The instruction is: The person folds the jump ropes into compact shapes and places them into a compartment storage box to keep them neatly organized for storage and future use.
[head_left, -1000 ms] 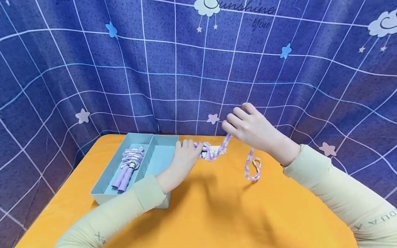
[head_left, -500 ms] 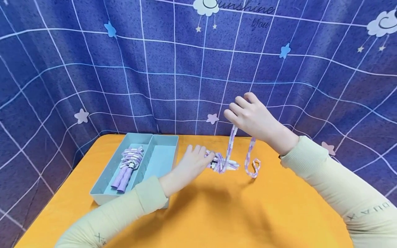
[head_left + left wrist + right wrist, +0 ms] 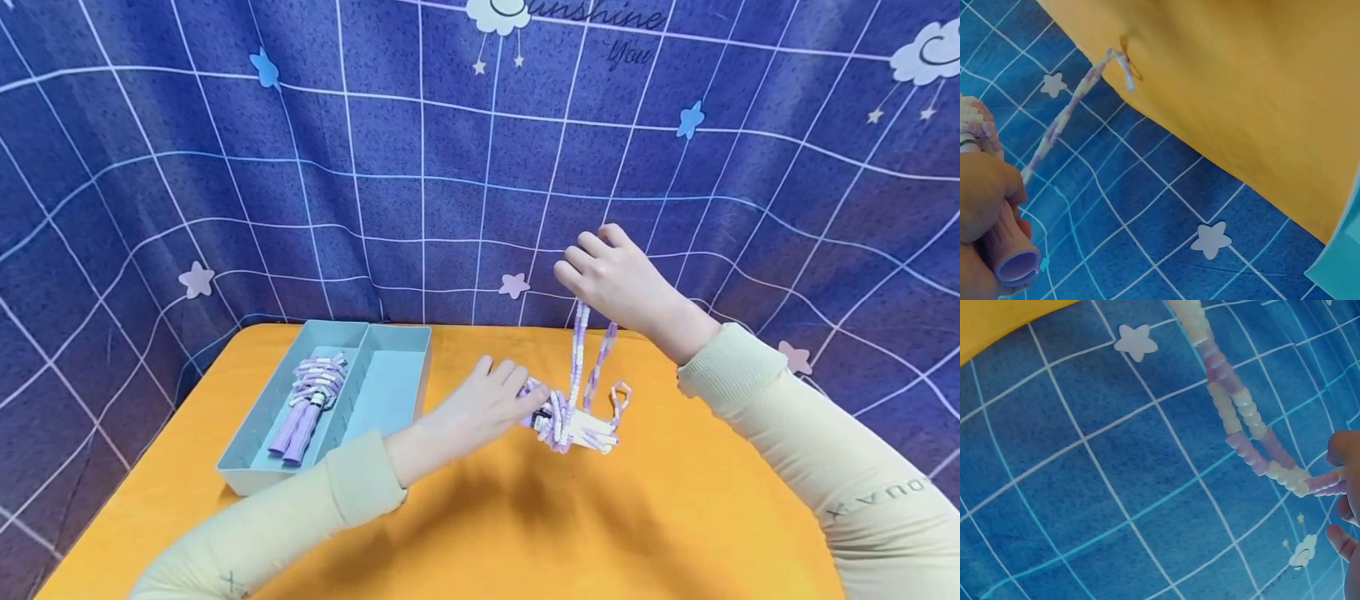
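Observation:
My left hand (image 3: 487,408) grips the purple handle end of a beaded jump rope (image 3: 558,423), held over the middle of the table. In the left wrist view, fingers curl round a hollow-ended purple handle (image 3: 1015,253). Higher and to the right, my right hand (image 3: 618,277) pinches the rope's doubled white-and-purple beaded cord (image 3: 578,350), which runs up from the coiled bundle. A loose loop of cord (image 3: 619,398) hangs behind, below the right hand. The right wrist view has the doubled cord (image 3: 1225,409) running to the fingertips at the right edge.
On the left stands a light blue two-compartment box (image 3: 251,477). Its left compartment holds another jump rope (image 3: 318,382), coiled, with two purple handles. The box sits on an orange-covered table (image 3: 480,533). Behind hangs a blue gridded curtain (image 3: 450,208).
My left hand has moved right and slightly nearer with the jump rope's bundle. The right hand has risen and shifted a little right, drawing the cord up more steeply.

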The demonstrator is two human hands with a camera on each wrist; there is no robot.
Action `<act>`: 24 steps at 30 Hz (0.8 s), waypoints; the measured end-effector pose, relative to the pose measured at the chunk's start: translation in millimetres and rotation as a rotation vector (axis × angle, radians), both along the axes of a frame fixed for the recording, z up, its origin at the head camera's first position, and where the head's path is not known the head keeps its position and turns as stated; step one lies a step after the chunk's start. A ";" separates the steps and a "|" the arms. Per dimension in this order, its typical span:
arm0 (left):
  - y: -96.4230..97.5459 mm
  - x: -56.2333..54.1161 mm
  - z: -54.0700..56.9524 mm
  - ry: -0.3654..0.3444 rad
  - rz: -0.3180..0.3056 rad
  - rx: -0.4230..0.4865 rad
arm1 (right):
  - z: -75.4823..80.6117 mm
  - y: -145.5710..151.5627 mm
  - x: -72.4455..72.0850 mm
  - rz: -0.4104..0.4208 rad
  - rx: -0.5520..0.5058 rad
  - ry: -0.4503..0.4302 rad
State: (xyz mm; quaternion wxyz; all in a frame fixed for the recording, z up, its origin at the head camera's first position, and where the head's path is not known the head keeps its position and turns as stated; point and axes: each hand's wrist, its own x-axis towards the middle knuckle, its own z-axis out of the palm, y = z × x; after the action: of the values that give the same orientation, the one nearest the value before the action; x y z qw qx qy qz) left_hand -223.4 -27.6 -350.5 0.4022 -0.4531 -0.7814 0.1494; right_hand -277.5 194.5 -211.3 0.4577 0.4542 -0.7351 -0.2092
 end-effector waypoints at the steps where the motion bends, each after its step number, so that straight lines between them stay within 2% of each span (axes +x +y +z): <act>1: 0.2 1.1 1.1 -0.004 -0.005 -0.004 | -1.5 0.9 -1.4 -0.001 -0.002 -0.006; 6: 0.1 5.1 4.0 -0.050 -0.048 0.009 | -11.3 3.8 -8.0 0.011 -0.019 -0.031; 10: -2.0 7.2 4.4 -0.068 -0.097 0.075 | -22.0 5.6 -11.8 0.010 -0.011 -0.038; 18: -10.5 11.0 7.5 -0.057 -0.249 0.186 | -44.1 14.4 -19.5 -0.045 0.009 -0.068; 24: -12.8 14.3 7.7 -0.070 -0.303 0.257 | -62.3 22.7 -27.0 -0.041 -0.006 -0.089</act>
State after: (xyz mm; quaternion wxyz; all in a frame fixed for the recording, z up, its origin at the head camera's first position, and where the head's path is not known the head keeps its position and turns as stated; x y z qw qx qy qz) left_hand -209.1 -40.4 -342.7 0.4471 -0.5153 -0.7305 -0.0298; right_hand -304.5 217.2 -273.6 0.4216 0.4464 -0.7646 -0.1958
